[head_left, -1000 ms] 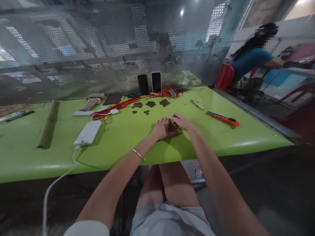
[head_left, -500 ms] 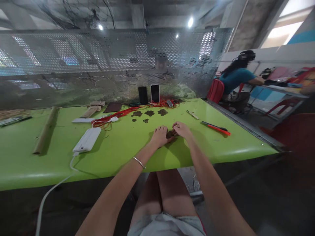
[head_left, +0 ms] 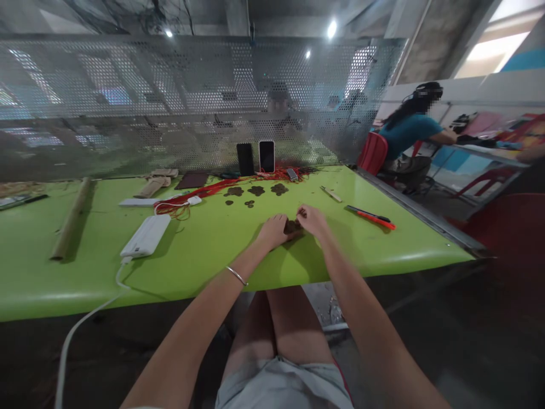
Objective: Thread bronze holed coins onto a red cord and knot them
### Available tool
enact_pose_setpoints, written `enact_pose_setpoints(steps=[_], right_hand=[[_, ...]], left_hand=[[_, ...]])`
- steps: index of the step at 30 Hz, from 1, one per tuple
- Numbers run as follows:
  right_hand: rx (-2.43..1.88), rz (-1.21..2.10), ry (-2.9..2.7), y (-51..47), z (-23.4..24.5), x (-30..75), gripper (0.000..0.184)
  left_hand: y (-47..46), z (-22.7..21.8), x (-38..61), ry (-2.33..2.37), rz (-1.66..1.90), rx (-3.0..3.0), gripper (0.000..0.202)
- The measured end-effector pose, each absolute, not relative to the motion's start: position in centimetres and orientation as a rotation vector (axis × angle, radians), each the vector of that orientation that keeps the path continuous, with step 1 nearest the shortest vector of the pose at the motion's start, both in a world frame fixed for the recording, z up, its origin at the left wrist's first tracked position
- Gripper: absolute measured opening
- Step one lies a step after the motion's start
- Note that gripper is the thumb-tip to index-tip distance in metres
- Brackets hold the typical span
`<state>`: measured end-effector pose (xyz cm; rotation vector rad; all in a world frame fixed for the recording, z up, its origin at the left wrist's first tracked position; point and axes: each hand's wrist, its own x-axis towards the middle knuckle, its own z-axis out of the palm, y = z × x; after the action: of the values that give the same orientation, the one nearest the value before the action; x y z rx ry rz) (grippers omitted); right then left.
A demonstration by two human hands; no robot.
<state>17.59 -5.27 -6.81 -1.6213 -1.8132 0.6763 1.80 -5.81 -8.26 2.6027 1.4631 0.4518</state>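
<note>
Near the front of the green table, my left hand (head_left: 273, 230) is curled around the left side of a dark brown cluster of round, coin-like discs (head_left: 293, 226), thumb along its near edge. My right hand (head_left: 313, 220) is closed in a pinch at the cluster's right side; whatever its fingertips hold is too small to make out. Beyond my hands lie flower-shaped disc groups (head_left: 279, 189), a smaller disc group (head_left: 249, 203) and a single disc (head_left: 229, 203). Red cords (head_left: 200, 196) spread behind them.
A utility knife (head_left: 372, 218) and a thin pale tool (head_left: 331, 194) lie right. Two phones (head_left: 267, 156) lean against the perforated metal screen (head_left: 191, 113). Left are a white power bank (head_left: 146, 236) with cable and a cardboard tube (head_left: 70, 221). A person (head_left: 411, 130) sits at another table.
The head view has tilted slightly down, shifting the table up and left in the picture. My hands stay at the disc cluster, with the right fingers slightly repositioned.
</note>
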Motion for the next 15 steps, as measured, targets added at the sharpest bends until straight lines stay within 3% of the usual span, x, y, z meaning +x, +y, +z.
enact_pose_setpoints(steps=[6, 15], right_hand=[[-1.551, 0.732, -1.881, -4.87, -7.01, 16.86, 0.022], [-1.623, 0.76, -1.814, -4.29, -7.59, 17.23, 0.024]], left_hand=[[-5.99, -8.33, 1.64, 1.457, 0.482, 2.629, 0.065], [-5.81, -8.39, 1.64, 1.449, 0.504, 2.651, 0.062]])
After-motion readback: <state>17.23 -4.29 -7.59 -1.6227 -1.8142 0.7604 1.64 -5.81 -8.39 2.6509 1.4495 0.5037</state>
